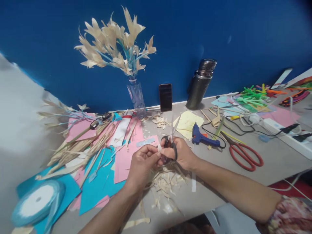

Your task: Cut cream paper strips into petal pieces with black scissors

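Observation:
My right hand [182,154] grips a pair of black-handled scissors [171,143] with its blades pointing up and away from me. My left hand [143,161] pinches a thin pale strip of dried leaf [159,148] right next to the scissor handles. Both hands meet above a pile of pale leaf trimmings [168,182] on the grey table [275,162].
Pink and blue paper sheets [102,185], dried leaf strips, a blue ribbon roll [36,203], a bottle vase of leaf flowers [136,97], a phone [165,97], a steel flask [201,84], a blue glue gun [202,138], red scissors [243,154] and a power strip [290,136] surround the hands.

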The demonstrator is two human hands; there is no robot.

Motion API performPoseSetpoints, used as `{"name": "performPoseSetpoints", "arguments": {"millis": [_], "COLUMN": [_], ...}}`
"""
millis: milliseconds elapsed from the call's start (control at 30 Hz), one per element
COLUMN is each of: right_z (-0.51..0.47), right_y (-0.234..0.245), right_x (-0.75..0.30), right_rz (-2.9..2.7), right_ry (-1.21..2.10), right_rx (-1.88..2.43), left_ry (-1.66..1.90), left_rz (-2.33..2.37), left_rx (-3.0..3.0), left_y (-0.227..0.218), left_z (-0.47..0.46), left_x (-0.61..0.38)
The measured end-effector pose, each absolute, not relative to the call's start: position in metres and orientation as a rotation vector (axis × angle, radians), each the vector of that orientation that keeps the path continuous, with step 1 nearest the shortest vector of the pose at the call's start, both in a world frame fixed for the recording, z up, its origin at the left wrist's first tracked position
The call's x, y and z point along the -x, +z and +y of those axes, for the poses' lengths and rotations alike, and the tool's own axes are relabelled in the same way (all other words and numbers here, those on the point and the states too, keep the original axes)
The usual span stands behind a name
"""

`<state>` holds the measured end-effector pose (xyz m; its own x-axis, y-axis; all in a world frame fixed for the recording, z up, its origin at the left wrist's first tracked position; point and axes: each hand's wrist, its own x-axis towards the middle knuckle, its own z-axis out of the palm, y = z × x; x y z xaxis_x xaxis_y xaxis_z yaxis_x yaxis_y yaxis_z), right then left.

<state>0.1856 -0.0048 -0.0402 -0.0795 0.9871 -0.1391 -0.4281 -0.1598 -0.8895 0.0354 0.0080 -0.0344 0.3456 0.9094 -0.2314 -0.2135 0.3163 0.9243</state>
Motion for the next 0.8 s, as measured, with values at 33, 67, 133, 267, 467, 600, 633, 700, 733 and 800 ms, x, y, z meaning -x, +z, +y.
{"name": "performPoseSetpoints", "arguments": {"millis": [33,67,133,267,467,600,633,700,733,800], "right_z": [-0.0056,-0.0062,-0.0066,-0.0025,-0.0019,-0.0060,-0.0061,-0.0062,-0.0064,-0.0069], "right_y": [-0.0381,-0.0363,-0.0347,-0.0391,-0.0402,-0.0348,-0.0341,-0.0333,-0.0330,-0.0327], "right_x": [-0.1849,-0.1844,-0.1842,-0.1879,-0.1911,-0.1916,-0.1918,-0.1917,-0.1912,-0.1895], "right_rz": [-0.826,-0.835,-0.854,-0.877,-0.914,-0.927,-0.927,-0.925,-0.926,-0.940], "right_ry": [1.544,1.553,1.533,1.451,1.427,1.407,1.408,1.420,1.425,1.431], "right_rx": [0.963,0.971,0.991,1.016,1.028,1.072,1.078,1.074,1.069,1.065], "left_ry": [0.887,0.873,0.830,0.811,0.859,0.813,0.809,0.833,0.848,0.850], "left_rz": [0.916,0.919,0.920,0.904,0.684,0.724,0.753,0.806,0.815,0.785], "left_rx": [-0.954,-0.957,-0.956,-0.906,-0.711,-0.834,-0.894,-0.970,-0.977,-0.942], "left_y": [-0.0339,-0.0334,-0.0324,-0.0319,-0.0344,-0.0352,-0.0351,-0.0344,-0.0338,-0.0321], "left_z": [0.0075,0.0072,0.0073,0.0119,0.0145,0.0126,0.0128,0.0134,0.0134,0.0130], "left_x": [-0.0358,-0.0361,-0.0360,-0.0331,-0.0308,-0.0312,-0.0309,-0.0297,-0.0288,-0.0266]}}
